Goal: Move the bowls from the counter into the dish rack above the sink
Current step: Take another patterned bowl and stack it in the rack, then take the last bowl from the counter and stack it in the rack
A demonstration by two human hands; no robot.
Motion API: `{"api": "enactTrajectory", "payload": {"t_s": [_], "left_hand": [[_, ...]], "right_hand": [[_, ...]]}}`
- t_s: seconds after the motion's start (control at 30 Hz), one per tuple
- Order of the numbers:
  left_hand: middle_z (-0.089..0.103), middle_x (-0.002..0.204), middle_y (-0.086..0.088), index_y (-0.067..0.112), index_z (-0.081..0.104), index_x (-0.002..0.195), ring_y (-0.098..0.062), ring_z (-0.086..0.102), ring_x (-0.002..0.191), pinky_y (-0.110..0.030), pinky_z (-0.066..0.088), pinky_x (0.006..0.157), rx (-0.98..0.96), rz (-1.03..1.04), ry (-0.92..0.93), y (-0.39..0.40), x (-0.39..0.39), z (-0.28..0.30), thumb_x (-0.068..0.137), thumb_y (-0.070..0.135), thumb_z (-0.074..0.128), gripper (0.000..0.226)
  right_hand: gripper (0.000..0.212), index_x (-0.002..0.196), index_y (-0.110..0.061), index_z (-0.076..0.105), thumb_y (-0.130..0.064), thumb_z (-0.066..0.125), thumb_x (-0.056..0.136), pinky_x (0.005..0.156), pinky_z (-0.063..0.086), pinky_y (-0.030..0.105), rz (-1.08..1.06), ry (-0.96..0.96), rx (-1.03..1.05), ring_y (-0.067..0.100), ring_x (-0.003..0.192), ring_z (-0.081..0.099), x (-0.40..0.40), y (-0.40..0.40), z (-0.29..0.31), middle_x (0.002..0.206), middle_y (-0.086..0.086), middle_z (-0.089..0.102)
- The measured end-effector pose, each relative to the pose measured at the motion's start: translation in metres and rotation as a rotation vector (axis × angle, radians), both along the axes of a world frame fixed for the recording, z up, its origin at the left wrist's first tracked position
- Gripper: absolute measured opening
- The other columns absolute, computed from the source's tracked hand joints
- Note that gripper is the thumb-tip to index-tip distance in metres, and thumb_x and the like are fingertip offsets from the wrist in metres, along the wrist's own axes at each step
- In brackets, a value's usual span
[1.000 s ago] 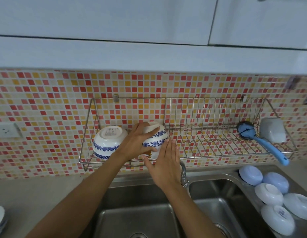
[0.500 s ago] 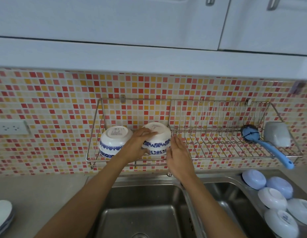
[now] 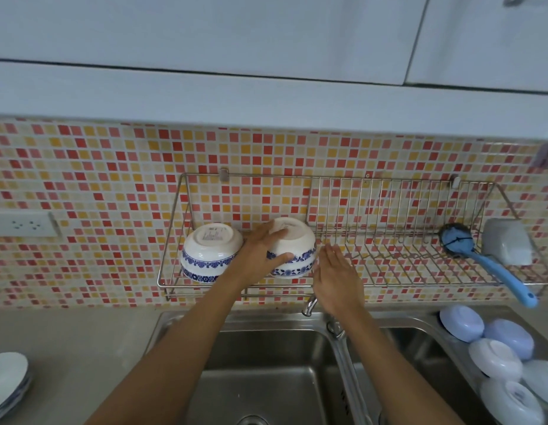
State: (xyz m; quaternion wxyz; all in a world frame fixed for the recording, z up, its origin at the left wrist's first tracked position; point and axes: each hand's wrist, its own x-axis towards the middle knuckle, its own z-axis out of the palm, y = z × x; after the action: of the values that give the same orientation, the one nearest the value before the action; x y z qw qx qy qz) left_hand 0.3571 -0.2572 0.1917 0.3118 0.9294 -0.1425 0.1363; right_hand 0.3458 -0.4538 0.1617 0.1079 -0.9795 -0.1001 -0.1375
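A wire dish rack [image 3: 389, 283] hangs on the tiled wall above the sink. Two stacks of white bowls with blue flower bands sit upside down at its left end. My left hand [image 3: 257, 256] grips the right stack [image 3: 297, 240], thumb on its front and fingers over the base. The left stack [image 3: 210, 251] stands free beside it. My right hand [image 3: 337, 277] is flat and open just right of the gripped stack, fingers pointing up, not clearly touching it. Several pale blue and white bowls [image 3: 493, 360] lie upside down on the counter at the right.
A blue-handled brush [image 3: 487, 259] and a grey cup [image 3: 507, 245] occupy the rack's right end. A double steel sink [image 3: 266, 378] with a tap [image 3: 309, 306] lies below. A stack of plates [image 3: 6, 381] sits on the counter at far left. A wall socket [image 3: 24, 223] is left.
The bowl stack under my left hand has settled lower into the rack beside the first stack. My right hand has slid from the bowl's front to its right side.
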Motion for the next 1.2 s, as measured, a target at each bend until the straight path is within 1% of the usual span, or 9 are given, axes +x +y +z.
{"api": "enactTrajectory", "payload": {"t_s": [0.13, 0.27, 0.37, 0.6, 0.77, 0.9, 0.97, 1.07, 1.2], "left_hand": [[0.019, 0.159, 0.002, 0.031, 0.037, 0.142, -0.019, 0.016, 0.146, -0.038, 0.020, 0.116, 0.012, 0.059, -0.069, 0.002, -0.003, 0.003, 0.090, 0.053, 0.049, 0.058], [0.045, 0.145, -0.012, 0.018, 0.049, 0.132, -0.032, 0.038, 0.134, -0.045, 0.029, 0.113, 0.139, 0.409, -0.384, 0.013, -0.023, 0.000, 0.094, 0.037, 0.047, 0.043], [0.050, 0.140, -0.016, 0.009, 0.050, 0.132, -0.033, 0.041, 0.132, -0.049, 0.034, 0.113, 0.026, 0.583, -0.247, 0.027, -0.042, -0.017, 0.093, 0.032, 0.051, 0.044], [0.035, 0.152, -0.012, 0.009, 0.037, 0.142, -0.028, 0.026, 0.143, -0.046, 0.022, 0.119, 0.065, 0.468, -0.147, 0.036, -0.044, -0.018, 0.097, 0.025, 0.043, 0.048], [0.033, 0.153, -0.008, 0.018, 0.038, 0.143, -0.023, 0.025, 0.144, -0.041, 0.005, 0.118, 0.299, 0.463, -0.171, 0.045, -0.078, -0.040, 0.099, 0.044, 0.014, 0.057], [0.030, 0.155, -0.008, 0.021, 0.021, 0.148, -0.026, 0.022, 0.144, -0.049, 0.012, 0.117, 0.450, 0.374, -0.228, 0.076, -0.124, -0.074, 0.098, 0.040, 0.022, 0.054], [0.013, 0.159, -0.007, 0.022, 0.009, 0.150, -0.026, 0.007, 0.147, -0.048, 0.008, 0.118, 0.449, 0.292, -0.216, 0.097, -0.143, -0.084, 0.097, 0.036, 0.022, 0.057], [0.009, 0.160, -0.003, 0.026, 0.016, 0.149, -0.025, 0.001, 0.148, -0.047, 0.006, 0.120, 0.344, 0.300, -0.132, 0.141, -0.164, -0.102, 0.097, 0.036, 0.029, 0.055], [0.036, 0.151, -0.013, 0.020, 0.042, 0.138, -0.032, 0.030, 0.141, -0.053, 0.032, 0.111, 0.134, 0.481, -0.055, 0.232, -0.201, -0.129, 0.095, 0.032, 0.043, 0.045]], "right_hand": [[0.056, 0.153, -0.013, 0.015, -0.035, 0.016, 0.102, 0.121, 0.016, 0.041, -0.004, -0.007, 0.011, 0.021, 0.150, 0.010, 0.000, 0.001, -0.001, 0.161, 0.005, 0.018], [0.058, 0.154, -0.024, 0.006, -0.031, 0.027, 0.101, 0.120, 0.020, 0.046, 0.034, -0.013, 0.008, 0.025, 0.149, 0.011, -0.005, -0.001, 0.003, 0.162, 0.005, 0.015], [0.059, 0.154, -0.026, 0.003, -0.029, 0.029, 0.101, 0.118, 0.022, 0.049, 0.037, 0.007, -0.007, 0.026, 0.150, 0.008, -0.006, -0.001, 0.006, 0.162, 0.004, 0.013], [0.057, 0.154, -0.029, 0.009, -0.033, 0.030, 0.101, 0.118, 0.021, 0.050, 0.019, -0.017, -0.023, 0.027, 0.149, 0.013, -0.004, -0.002, 0.002, 0.161, 0.005, 0.017], [0.054, 0.133, -0.010, 0.054, -0.034, 0.024, 0.096, 0.113, 0.029, 0.051, -0.066, -0.341, 0.238, 0.028, 0.132, 0.048, -0.025, 0.011, -0.017, 0.137, 0.013, 0.057], [0.048, 0.125, -0.010, 0.061, -0.033, 0.031, 0.096, 0.120, 0.006, 0.050, -0.041, -0.405, 0.409, 0.030, 0.141, 0.034, -0.055, 0.047, -0.039, 0.144, 0.013, 0.050], [0.049, 0.132, -0.009, 0.056, -0.034, 0.035, 0.095, 0.120, 0.010, 0.050, 0.043, -0.406, 0.476, 0.031, 0.146, 0.021, -0.075, 0.078, -0.050, 0.153, 0.015, 0.035], [0.047, 0.134, -0.014, 0.053, -0.033, 0.044, 0.092, 0.117, 0.020, 0.047, 0.193, -0.391, 0.575, 0.030, 0.149, 0.012, -0.109, 0.136, -0.068, 0.160, 0.017, 0.014], [0.034, 0.119, -0.012, 0.063, -0.027, 0.055, 0.090, 0.106, 0.039, 0.038, 0.439, -0.299, 0.574, 0.028, 0.131, 0.044, -0.145, 0.231, -0.102, 0.141, 0.014, 0.044]]}}
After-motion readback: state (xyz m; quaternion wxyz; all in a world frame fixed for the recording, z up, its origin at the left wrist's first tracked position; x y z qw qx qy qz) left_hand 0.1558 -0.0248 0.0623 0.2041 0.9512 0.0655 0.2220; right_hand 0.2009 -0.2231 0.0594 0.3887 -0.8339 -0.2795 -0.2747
